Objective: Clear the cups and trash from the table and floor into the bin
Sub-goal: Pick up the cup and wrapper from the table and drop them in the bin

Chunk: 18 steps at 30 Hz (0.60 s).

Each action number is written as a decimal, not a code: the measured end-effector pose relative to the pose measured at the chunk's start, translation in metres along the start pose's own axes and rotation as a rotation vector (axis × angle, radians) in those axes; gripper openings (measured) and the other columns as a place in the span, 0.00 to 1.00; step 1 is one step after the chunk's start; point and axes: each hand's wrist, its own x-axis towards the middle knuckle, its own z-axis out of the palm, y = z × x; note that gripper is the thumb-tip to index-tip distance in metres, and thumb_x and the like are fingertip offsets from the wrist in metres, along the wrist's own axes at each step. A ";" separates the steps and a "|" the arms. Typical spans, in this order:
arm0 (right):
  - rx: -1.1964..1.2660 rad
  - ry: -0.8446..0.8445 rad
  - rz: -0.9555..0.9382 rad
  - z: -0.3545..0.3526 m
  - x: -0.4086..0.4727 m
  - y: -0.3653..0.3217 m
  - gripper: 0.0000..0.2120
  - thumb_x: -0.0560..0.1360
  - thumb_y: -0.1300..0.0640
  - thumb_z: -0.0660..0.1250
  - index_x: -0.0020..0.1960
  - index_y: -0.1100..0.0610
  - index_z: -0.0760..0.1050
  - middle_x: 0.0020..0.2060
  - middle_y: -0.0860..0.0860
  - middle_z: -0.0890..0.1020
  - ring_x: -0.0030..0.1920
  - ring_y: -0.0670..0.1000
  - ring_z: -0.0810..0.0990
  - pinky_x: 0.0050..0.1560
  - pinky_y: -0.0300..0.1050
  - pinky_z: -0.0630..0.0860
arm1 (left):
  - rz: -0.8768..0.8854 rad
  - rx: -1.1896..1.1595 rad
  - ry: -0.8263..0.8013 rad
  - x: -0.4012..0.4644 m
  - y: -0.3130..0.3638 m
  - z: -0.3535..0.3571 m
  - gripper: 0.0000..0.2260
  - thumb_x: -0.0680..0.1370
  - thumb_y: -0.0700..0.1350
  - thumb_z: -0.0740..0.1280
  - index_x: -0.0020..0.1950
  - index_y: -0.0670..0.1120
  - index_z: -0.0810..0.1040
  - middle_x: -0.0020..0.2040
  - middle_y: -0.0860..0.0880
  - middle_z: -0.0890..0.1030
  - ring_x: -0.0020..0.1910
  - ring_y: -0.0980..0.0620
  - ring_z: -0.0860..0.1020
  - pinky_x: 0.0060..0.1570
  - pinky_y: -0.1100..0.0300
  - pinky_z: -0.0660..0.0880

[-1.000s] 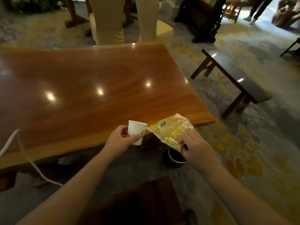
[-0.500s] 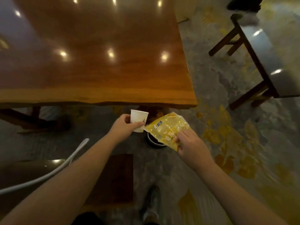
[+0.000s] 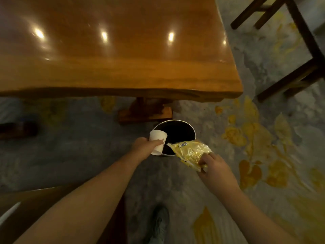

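Observation:
My left hand (image 3: 143, 147) grips a white paper cup (image 3: 158, 141), tilted, at the left rim of a round dark bin (image 3: 190, 128) that stands on the floor below the table's edge. My right hand (image 3: 213, 166) pinches a yellow plastic snack bag (image 3: 189, 152) by its lower corner; the bag's upper end hangs over the bin's near right rim. The bin's inside looks dark, and what lies in it is hidden.
The big polished wooden table (image 3: 123, 67) fills the top, its foot (image 3: 146, 111) just behind the bin. A dark bench (image 3: 302, 55) stands at the upper right. A dark seat (image 3: 26, 208) is at the lower left, my shoe (image 3: 158, 224) on the patterned floor.
My view has tipped down and closer to the floor. Both hands have come lower, toward the bin, with the cup and the bag now at its rim.

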 end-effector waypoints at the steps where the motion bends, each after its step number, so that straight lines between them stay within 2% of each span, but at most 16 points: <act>1: -0.008 -0.006 0.006 0.006 0.004 0.007 0.09 0.65 0.63 0.76 0.43 0.56 0.79 0.42 0.51 0.80 0.45 0.56 0.78 0.40 0.46 0.72 | -0.014 -0.014 -0.003 0.010 0.000 0.008 0.25 0.61 0.65 0.76 0.45 0.47 0.81 0.40 0.49 0.82 0.38 0.51 0.81 0.30 0.59 0.72; 4: -0.029 -0.056 0.017 0.017 0.010 0.022 0.08 0.67 0.62 0.76 0.44 0.57 0.79 0.43 0.52 0.80 0.46 0.57 0.78 0.41 0.46 0.70 | -0.040 -0.101 -0.030 0.034 0.001 0.027 0.37 0.59 0.67 0.76 0.58 0.43 0.81 0.47 0.46 0.82 0.43 0.49 0.81 0.30 0.58 0.73; 6: -0.020 -0.083 0.022 0.018 0.012 0.030 0.08 0.68 0.63 0.75 0.45 0.59 0.79 0.44 0.53 0.80 0.47 0.57 0.78 0.43 0.48 0.72 | -0.074 -0.147 -0.081 0.041 0.004 0.035 0.40 0.61 0.68 0.75 0.64 0.44 0.77 0.54 0.45 0.82 0.45 0.49 0.81 0.31 0.56 0.73; 9: -0.019 -0.096 0.043 0.018 0.017 0.037 0.07 0.69 0.62 0.74 0.46 0.59 0.79 0.44 0.53 0.80 0.48 0.57 0.77 0.43 0.50 0.74 | -0.096 -0.141 -0.095 0.042 0.007 0.035 0.32 0.70 0.65 0.72 0.65 0.45 0.75 0.55 0.45 0.82 0.44 0.51 0.80 0.32 0.56 0.73; 12: -0.025 -0.099 0.069 0.022 0.031 0.040 0.06 0.70 0.61 0.73 0.46 0.59 0.78 0.44 0.54 0.79 0.47 0.57 0.77 0.42 0.51 0.76 | -0.002 -0.041 -0.050 0.036 0.006 0.021 0.17 0.76 0.59 0.69 0.53 0.46 0.79 0.51 0.45 0.83 0.43 0.49 0.81 0.36 0.55 0.75; 15: -0.040 -0.105 0.067 0.032 0.057 0.040 0.05 0.71 0.60 0.71 0.46 0.60 0.78 0.44 0.55 0.79 0.47 0.59 0.78 0.41 0.51 0.76 | 0.167 0.115 0.020 0.029 -0.003 -0.004 0.13 0.76 0.57 0.69 0.48 0.48 0.81 0.46 0.47 0.83 0.46 0.48 0.81 0.44 0.53 0.76; 18: -0.072 -0.130 0.073 0.044 0.090 0.037 0.08 0.71 0.60 0.69 0.49 0.60 0.78 0.47 0.57 0.80 0.50 0.61 0.78 0.43 0.50 0.74 | 0.268 0.221 0.094 0.028 -0.011 -0.028 0.12 0.76 0.57 0.71 0.52 0.50 0.79 0.44 0.54 0.81 0.45 0.54 0.79 0.39 0.60 0.71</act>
